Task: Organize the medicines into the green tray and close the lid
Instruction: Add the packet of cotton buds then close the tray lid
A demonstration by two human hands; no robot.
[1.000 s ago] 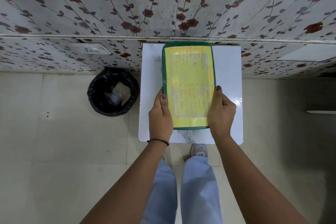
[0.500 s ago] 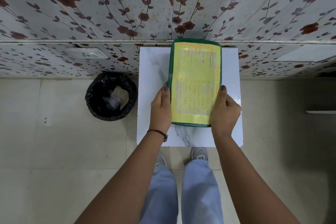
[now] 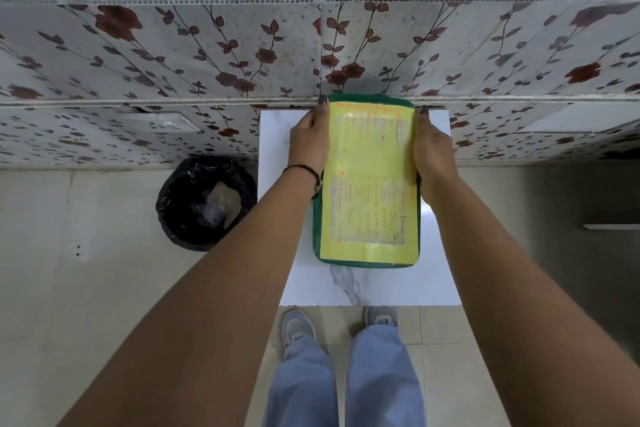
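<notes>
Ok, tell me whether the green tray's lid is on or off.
On: the yellow-labelled lid covers the green tray completely.

Tray (image 3: pixel 367 265) contents hidden (lid (image 3: pixel 370 184) closed)

The tray (image 3: pixel 367 263) lies on the table (image 3: pixel 436 274), far end at the wall (image 3: pixel 207 55) — left hand (image 3: pixel 309 142) on its left edge, right hand (image 3: pixel 433 149) on its right — with the bin (image 3: pixel 180 218) on the floor left of the table.
</notes>
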